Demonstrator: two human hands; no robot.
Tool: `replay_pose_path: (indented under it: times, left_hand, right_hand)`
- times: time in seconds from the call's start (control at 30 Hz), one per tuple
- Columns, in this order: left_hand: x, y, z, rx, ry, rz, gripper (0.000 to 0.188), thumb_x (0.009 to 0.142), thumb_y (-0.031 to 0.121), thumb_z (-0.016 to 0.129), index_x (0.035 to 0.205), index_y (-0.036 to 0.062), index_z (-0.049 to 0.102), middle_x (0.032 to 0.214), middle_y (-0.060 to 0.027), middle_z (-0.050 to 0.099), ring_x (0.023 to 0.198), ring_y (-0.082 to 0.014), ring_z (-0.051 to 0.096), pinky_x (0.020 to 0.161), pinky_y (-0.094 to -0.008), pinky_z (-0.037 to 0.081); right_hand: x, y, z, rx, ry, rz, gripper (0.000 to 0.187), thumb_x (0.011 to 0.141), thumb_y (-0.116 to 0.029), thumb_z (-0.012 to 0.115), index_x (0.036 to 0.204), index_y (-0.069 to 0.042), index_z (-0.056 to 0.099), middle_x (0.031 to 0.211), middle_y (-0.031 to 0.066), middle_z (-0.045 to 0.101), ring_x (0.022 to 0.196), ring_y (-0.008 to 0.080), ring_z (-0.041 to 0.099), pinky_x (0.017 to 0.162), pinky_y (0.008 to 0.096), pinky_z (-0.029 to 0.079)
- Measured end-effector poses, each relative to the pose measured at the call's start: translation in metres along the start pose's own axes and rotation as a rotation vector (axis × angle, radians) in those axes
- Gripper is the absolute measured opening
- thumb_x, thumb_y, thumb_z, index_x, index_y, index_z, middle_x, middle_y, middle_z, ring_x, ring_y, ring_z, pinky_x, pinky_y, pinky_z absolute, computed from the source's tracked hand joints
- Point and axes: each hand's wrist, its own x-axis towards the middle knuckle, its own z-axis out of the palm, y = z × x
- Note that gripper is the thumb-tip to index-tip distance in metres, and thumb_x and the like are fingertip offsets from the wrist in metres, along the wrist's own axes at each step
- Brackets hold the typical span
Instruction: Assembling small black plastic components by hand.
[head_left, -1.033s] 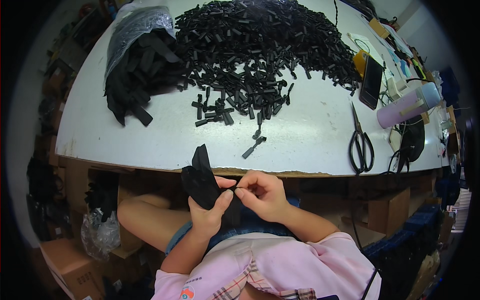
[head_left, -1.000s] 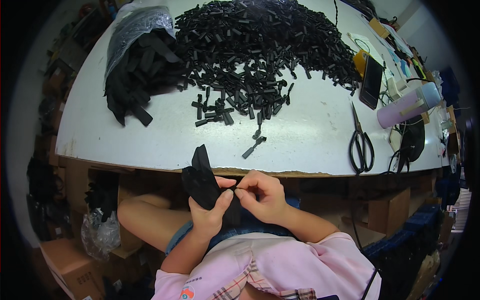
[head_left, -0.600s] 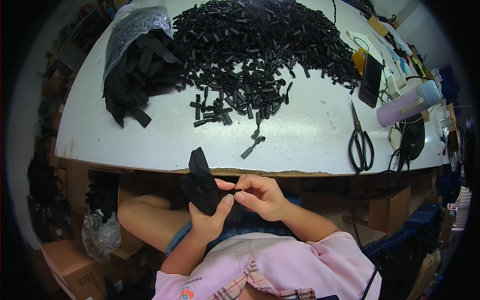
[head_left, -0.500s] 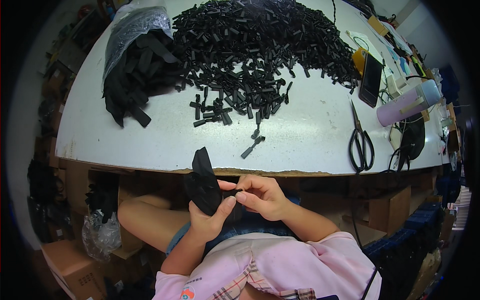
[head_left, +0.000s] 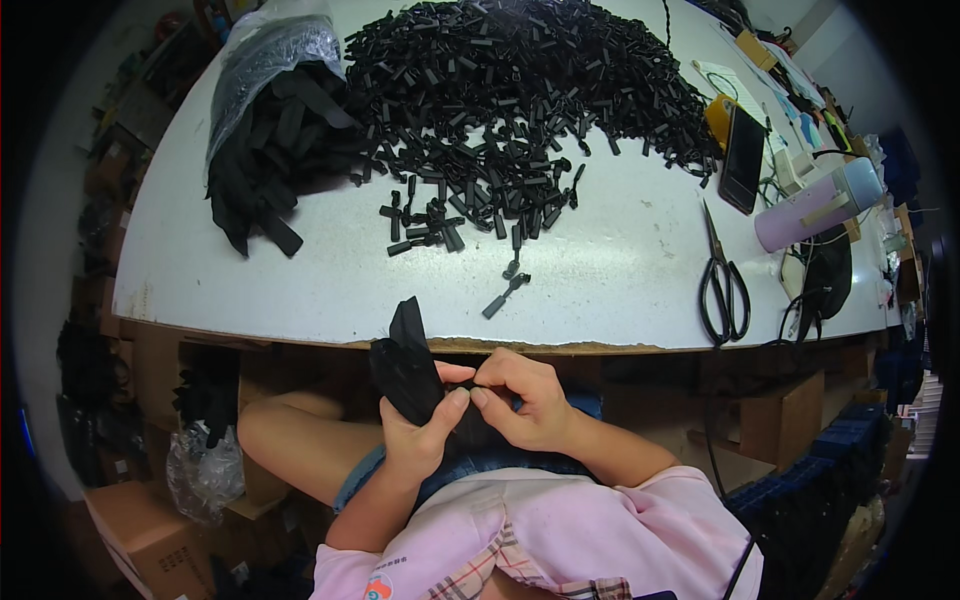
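My left hand (head_left: 418,437) is closed around a folded black zipper tape (head_left: 405,375), whose loops stand up above my fingers in front of the table edge. My right hand (head_left: 528,402) pinches at the end of that tape, its thumb and forefinger almost meeting my left thumb. Whatever small part sits between these fingertips is hidden. On the table beyond lie many small black zipper sliders with long pull tabs (head_left: 490,180), heaped toward the back. One stray zipper slider (head_left: 505,296) lies nearest to my hands.
A clear plastic bag (head_left: 285,50) at the back left spills black tapes (head_left: 275,150). Black-handled scissors (head_left: 722,290) lie on the right, near a phone (head_left: 742,160) and a lilac bottle (head_left: 815,207). Cardboard boxes (head_left: 150,535) stand below the table (head_left: 200,290).
The right hand's fingers have shifted slightly and curled closer at the tape's end. My left hand and the tape have hardly moved.
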Motion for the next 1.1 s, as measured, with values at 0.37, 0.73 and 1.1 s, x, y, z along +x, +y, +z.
replay_pose_path:
  times: [0.37,0.73,1.1]
  left_hand:
    - [-0.0018,-0.0034,0.0047,-0.046,0.078,-0.138,0.016,0.075,0.008,0.057,0.089,-0.0006,0.058,0.073,-0.0015,0.056,0.059,-0.0047,0.048,0.052,-0.0174,0.039]
    - [-0.0019,-0.004,0.0074,-0.047,0.099,-0.128,0.017,0.075,0.005,0.055,0.09,-0.0026,0.057,0.084,-0.0051,0.057,0.075,-0.0096,0.052,0.069,-0.0222,0.041]
    - [-0.0021,-0.0038,0.0065,-0.009,0.084,-0.079,0.017,0.075,0.005,0.057,0.09,-0.0018,0.058,0.084,-0.0046,0.056,0.079,-0.0106,0.051,0.073,-0.0238,0.04]
  right_hand:
    - [-0.0016,0.0015,0.0047,-0.2,0.112,-0.109,0.01,0.068,0.003,0.056,0.076,0.001,0.05,0.064,0.0091,0.046,0.049,0.0166,0.046,0.042,0.0246,0.035]
    - [-0.0023,0.0027,0.0034,-0.104,0.064,-0.015,0.008,0.069,0.003,0.055,0.074,0.0,0.05,0.062,0.0065,0.045,0.049,0.0104,0.039,0.043,0.0225,0.03]
    - [-0.0047,0.0034,0.003,0.116,0.052,0.131,0.003,0.074,0.001,0.053,0.074,0.001,0.05,0.064,0.0035,0.046,0.051,0.0074,0.039,0.043,0.0203,0.029]
